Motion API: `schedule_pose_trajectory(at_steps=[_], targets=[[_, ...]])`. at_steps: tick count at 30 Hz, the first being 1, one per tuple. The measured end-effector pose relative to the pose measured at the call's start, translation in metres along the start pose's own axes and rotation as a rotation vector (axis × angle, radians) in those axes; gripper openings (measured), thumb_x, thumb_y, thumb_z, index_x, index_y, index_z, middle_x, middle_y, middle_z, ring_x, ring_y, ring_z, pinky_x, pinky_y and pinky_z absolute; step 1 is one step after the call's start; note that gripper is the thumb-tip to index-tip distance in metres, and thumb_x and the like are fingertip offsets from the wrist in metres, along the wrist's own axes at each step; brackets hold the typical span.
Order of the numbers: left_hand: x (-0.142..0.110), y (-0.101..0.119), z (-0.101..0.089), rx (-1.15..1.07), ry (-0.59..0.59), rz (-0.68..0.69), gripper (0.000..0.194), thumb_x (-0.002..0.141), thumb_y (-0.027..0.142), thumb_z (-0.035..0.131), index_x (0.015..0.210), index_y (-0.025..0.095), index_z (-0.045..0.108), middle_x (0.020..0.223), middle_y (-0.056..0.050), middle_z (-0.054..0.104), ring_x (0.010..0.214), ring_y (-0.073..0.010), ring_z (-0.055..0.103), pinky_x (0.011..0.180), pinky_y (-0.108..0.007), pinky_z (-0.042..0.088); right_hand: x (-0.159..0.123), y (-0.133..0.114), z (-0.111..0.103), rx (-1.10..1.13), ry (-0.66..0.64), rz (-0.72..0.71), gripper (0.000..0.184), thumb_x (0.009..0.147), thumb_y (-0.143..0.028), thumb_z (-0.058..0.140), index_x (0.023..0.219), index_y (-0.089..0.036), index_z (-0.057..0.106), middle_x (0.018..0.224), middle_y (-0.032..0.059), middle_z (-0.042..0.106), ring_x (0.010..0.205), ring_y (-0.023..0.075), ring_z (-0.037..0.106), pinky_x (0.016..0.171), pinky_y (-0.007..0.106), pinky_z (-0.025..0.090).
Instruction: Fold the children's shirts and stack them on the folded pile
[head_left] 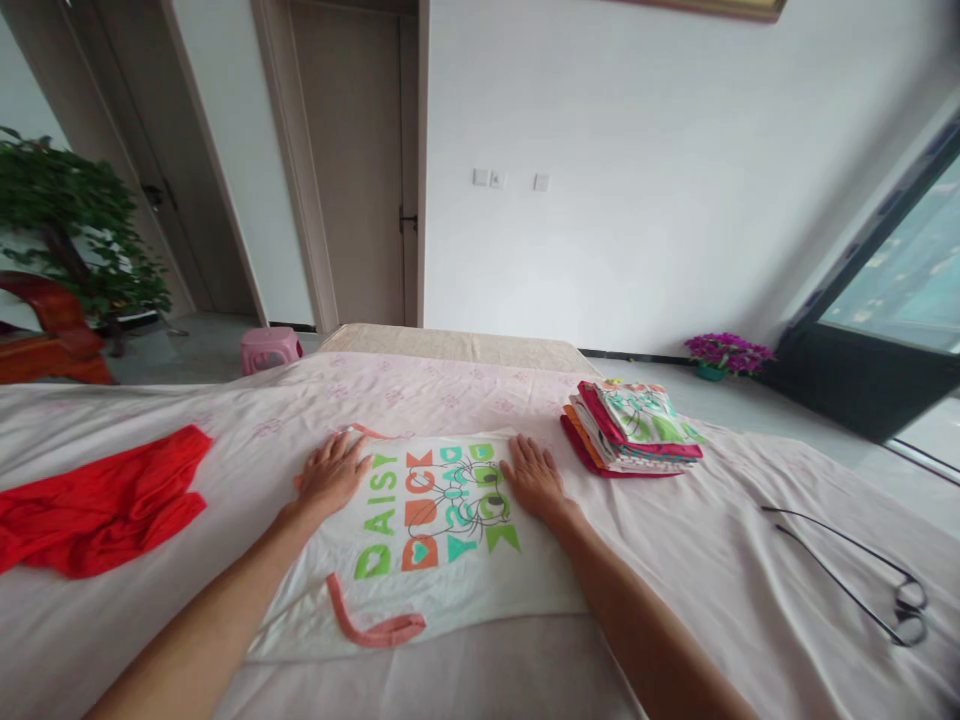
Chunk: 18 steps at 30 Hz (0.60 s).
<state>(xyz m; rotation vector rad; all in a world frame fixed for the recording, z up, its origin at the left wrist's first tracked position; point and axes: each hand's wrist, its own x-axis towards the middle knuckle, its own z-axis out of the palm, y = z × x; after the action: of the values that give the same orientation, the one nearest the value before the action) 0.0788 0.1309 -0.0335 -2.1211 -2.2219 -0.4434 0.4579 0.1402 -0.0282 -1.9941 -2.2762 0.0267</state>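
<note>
- Nearest me, the curved coral-pink fabric band (386,632) lies on the white cotton T-shirt with colourful lettering (442,525); if my forearms drag it, I think the cloth could ripple and the band twist.
- My left hand (334,472) and right hand (536,475) lie palm down, fingers outspread, pressing the shirt's far part but gripping nothing. Sliding them under pressure could bunch the shirt together with the pale pink floral sheet (705,590) beneath.
- Right of my forearm, the thin black-framed glasses (910,630) lie with their arms unfolded; a wide elbow sweep or a tug on the sheet could shift them.
- To the left, the crumpled bright-red cloth (112,505) sits well apart, leaving my left hand sideways room.
- Just beyond my right hand, the layered stack of folded clothes (630,440) stands near the sheet's far right edge; a careless outward push could topple it floorward.
</note>
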Motion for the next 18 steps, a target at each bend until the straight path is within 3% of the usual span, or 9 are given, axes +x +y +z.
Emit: schedule_pose_trajectory(at_steps=[3, 5, 9, 12, 15, 18], targets=[[0.020, -0.006, -0.010, -0.009, 0.019, -0.118, 0.042, 0.094, 0.036, 0.039, 0.126, 0.023, 0.062, 0.133, -0.011, 0.061, 0.117, -0.0270, 0.059, 0.098, -0.041, 0.045, 0.008, 0.003, -0.006, -0.022, -0.034, 0.060, 0.061, 0.099, -0.042, 0.028, 0.152, -0.012, 0.030, 0.159, 0.0122, 0.025, 0.146, 0.0272, 0.021, 0.118, 0.047, 0.011], [0.032, -0.006, -0.016, -0.007, 0.047, -0.157, 0.041, 0.093, 0.031, 0.037, 0.121, 0.019, 0.064, 0.124, -0.014, 0.065, 0.105, -0.0266, 0.064, 0.091, -0.040, 0.048, 0.012, -0.004, -0.013, -0.033, 0.009, 0.088, 0.057, 0.098, -0.035, 0.030, 0.150, -0.012, 0.034, 0.157, 0.0125, 0.030, 0.146, 0.0268, 0.022, 0.118, 0.047, 0.012], [0.043, 0.010, -0.011, -0.019, 0.080, -0.021, 0.037, 0.092, 0.023, 0.039, 0.115, 0.022, 0.068, 0.129, -0.008, 0.064, 0.115, -0.0213, 0.060, 0.100, -0.032, 0.043, 0.016, -0.042, -0.021, -0.010, 0.112, -0.022, 0.055, 0.099, -0.033, 0.028, 0.149, -0.011, 0.036, 0.156, 0.0126, 0.032, 0.147, 0.0248, 0.019, 0.118, 0.044, 0.011], [0.038, 0.026, 0.006, -0.021, 0.059, 0.097, 0.039, 0.094, 0.023, 0.036, 0.117, 0.023, 0.067, 0.127, -0.005, 0.066, 0.118, -0.0169, 0.058, 0.104, -0.028, 0.040, 0.015, -0.076, -0.011, 0.034, 0.110, -0.194, 0.057, 0.101, -0.040, 0.025, 0.150, -0.013, 0.034, 0.157, 0.0111, 0.031, 0.147, 0.0233, 0.019, 0.119, 0.043, 0.011], [0.032, 0.031, 0.022, 0.007, 0.055, 0.157, 0.042, 0.096, 0.034, 0.037, 0.128, 0.020, 0.059, 0.140, -0.008, 0.056, 0.133, -0.0218, 0.046, 0.113, -0.036, 0.031, 0.019, -0.089, 0.005, 0.036, 0.072, -0.288, 0.061, 0.101, -0.049, 0.024, 0.152, -0.017, 0.030, 0.159, 0.0086, 0.026, 0.148, 0.0234, 0.018, 0.119, 0.043, 0.012], [0.029, 0.024, 0.029, 0.043, 0.062, 0.136, 0.050, 0.095, 0.040, 0.038, 0.138, 0.016, 0.050, 0.149, -0.015, 0.045, 0.140, -0.0301, 0.036, 0.115, -0.049, 0.024, 0.030, -0.070, 0.014, 0.011, 0.055, -0.183, 0.064, 0.100, -0.052, 0.022, 0.153, -0.017, 0.029, 0.159, 0.0092, 0.023, 0.148, 0.0254, 0.017, 0.118, 0.046, 0.013]])
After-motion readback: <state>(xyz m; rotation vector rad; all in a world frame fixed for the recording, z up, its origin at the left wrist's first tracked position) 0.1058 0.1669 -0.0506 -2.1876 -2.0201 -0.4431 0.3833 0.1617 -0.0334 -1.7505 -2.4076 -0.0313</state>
